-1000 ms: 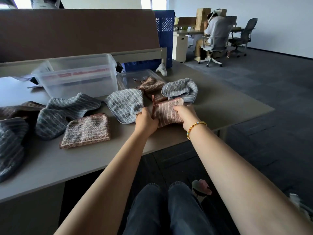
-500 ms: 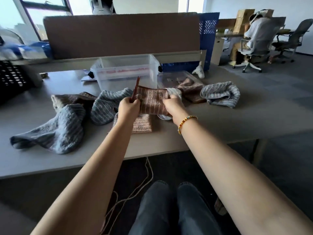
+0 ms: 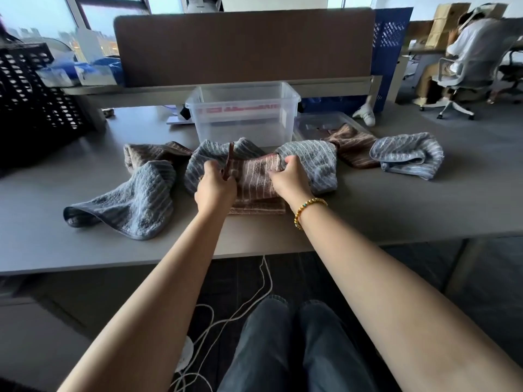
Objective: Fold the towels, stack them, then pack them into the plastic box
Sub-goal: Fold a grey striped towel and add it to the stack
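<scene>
I hold a folded brown striped towel [image 3: 256, 176] between both hands, just above another folded brown towel [image 3: 259, 207] lying on the grey table [image 3: 396, 205]. My left hand [image 3: 215, 188] grips its left edge, and my right hand [image 3: 288, 179] pinches its right edge. The clear plastic box [image 3: 243, 114] stands open right behind the towels. Unfolded blue-grey towels lie at the left [image 3: 133, 202], behind my hands [image 3: 314, 162] and at the right [image 3: 407, 155]. Two crumpled brown towels [image 3: 355, 148] [image 3: 150, 154] lie among them.
The clear box lid [image 3: 325, 125] lies flat to the right of the box. A brown divider panel [image 3: 243, 43] closes the table's far side. A black crate [image 3: 31, 103] stands at the left. A seated person [image 3: 469, 49] is far right. Cables hang below the table edge.
Both hands carried the folded brown towel from the right over to the other folded brown towel and lowered it onto it; my view swung left with them.
</scene>
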Demonstrator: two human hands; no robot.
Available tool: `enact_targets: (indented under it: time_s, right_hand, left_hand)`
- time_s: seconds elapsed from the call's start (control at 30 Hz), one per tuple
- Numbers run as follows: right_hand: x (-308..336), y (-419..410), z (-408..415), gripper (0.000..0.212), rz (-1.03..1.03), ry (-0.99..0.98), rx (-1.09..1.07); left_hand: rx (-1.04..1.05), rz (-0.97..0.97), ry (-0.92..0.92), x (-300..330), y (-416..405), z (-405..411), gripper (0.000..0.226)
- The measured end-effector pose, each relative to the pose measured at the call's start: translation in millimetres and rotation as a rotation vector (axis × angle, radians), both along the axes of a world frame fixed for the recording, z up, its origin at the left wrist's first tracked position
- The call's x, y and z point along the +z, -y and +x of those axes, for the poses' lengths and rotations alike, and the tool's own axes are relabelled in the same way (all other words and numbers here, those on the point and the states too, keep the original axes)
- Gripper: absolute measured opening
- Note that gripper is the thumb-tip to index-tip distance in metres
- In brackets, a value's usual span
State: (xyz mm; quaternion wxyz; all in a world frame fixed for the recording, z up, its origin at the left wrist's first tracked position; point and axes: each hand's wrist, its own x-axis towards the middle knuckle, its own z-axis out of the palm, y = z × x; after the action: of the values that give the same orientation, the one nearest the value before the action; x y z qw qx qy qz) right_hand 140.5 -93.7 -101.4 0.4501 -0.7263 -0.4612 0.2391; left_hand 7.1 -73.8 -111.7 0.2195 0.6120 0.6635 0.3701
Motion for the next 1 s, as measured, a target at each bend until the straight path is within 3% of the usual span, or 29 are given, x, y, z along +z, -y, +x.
enact_targets:
  time_s: [0.17,0.23,0.33,0.43,0.5,0.6,0.73,0.87,1.0]
  right_hand:
    - [-2.0,4.2,0.2,0.063,-0.158,0.087,0.060]
    - [-6.3,6.3,3.3,0.060,-0.177,0.101,0.063]
    - [-10.0,2.3,11.4,0.044,0.033,0.203,-0.001]
    - [-12.5,-3.3,17.0,0.043,0.153,0.265,0.210]
    - [-17.4,-4.2,18.5,0.041,0.043,0.289,0.359]
    - [-28.8,-7.3,23.3,0.044,-0.127,0.439,0.419]
    - [-29.1,-1.7,33.0,0.040,0.001,0.494,0.309]
    - [-25.2,9.7,70.1,0.035,0.140,0.564,0.056]
    - [-31.4,17.2,113.6,0.035,-0.174,0.622,0.219]
  left_hand:
    - [-0.026,-0.087,-0.144,-4.1,-3.0,-4.3,0.042]
    - [-0.009,-0.091,-0.148,-6.0,-3.9,-5.3,0.045]
    - [0.008,0.092,-0.204,-0.1,-8.4,-3.4,0.046]
    - [-0.256,0.315,-0.279,-0.3,-17.6,2.4,0.045]
    - [-0.398,0.215,-0.385,-10.2,-21.4,4.9,0.043]
    - [-0.392,-0.044,-0.453,-24.8,-26.3,1.9,0.049]
    - [-0.321,-0.010,-0.649,-16.3,-29.6,7.6,0.049]
    - [-0.291,0.273,-0.482,6.2,-20.8,40.9,0.038]
    - [-0.496,0.224,-0.442,16.0,-16.4,94.6,0.043]
